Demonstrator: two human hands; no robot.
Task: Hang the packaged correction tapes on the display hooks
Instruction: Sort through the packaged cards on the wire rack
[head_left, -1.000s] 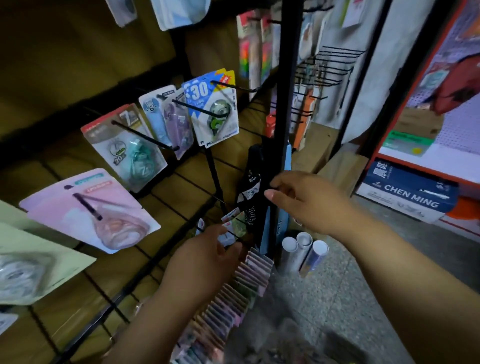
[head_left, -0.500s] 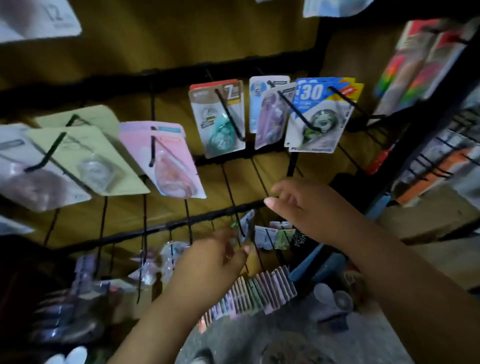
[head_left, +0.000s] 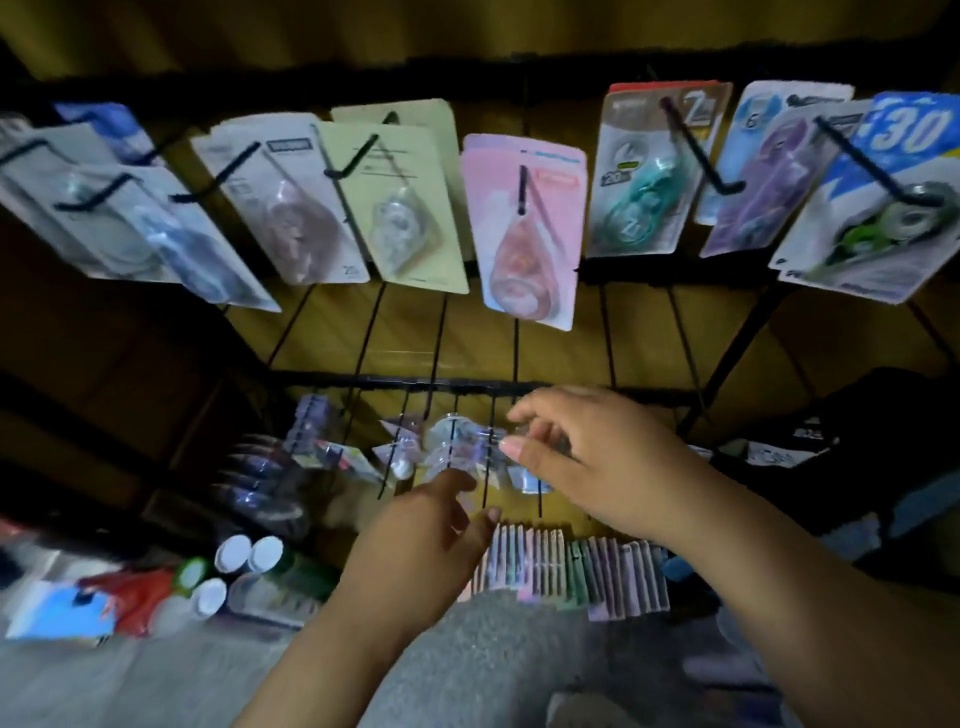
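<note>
Carded correction tapes hang on black hooks across the upper row: a pink pack (head_left: 524, 228), a pale green one (head_left: 400, 202), a teal one (head_left: 649, 171) and a blue "30" pack (head_left: 883, 197). Below them, small clear-packed tapes (head_left: 452, 447) hang on short hooks of the wire grid (head_left: 415, 384). My right hand (head_left: 592, 462) reaches in from the right, and its thumb and fingertips pinch one clear pack at that lower row. My left hand (head_left: 431, 530) is just beneath the packs with loosely curved fingers, and I see nothing in it. The picture is blurred.
A row of thin pastel packs (head_left: 571, 571) stands on edge on the floor under my hands. White-capped bottles (head_left: 244, 556) and a red bag (head_left: 140, 587) lie at lower left. Dark bags (head_left: 857, 431) sit at right. Grey floor (head_left: 493, 665) lies in front.
My view has swung left and down, so the rack now faces me. Both hands have moved in to the lower hooks, and the right hand has closed on the clear packs.
</note>
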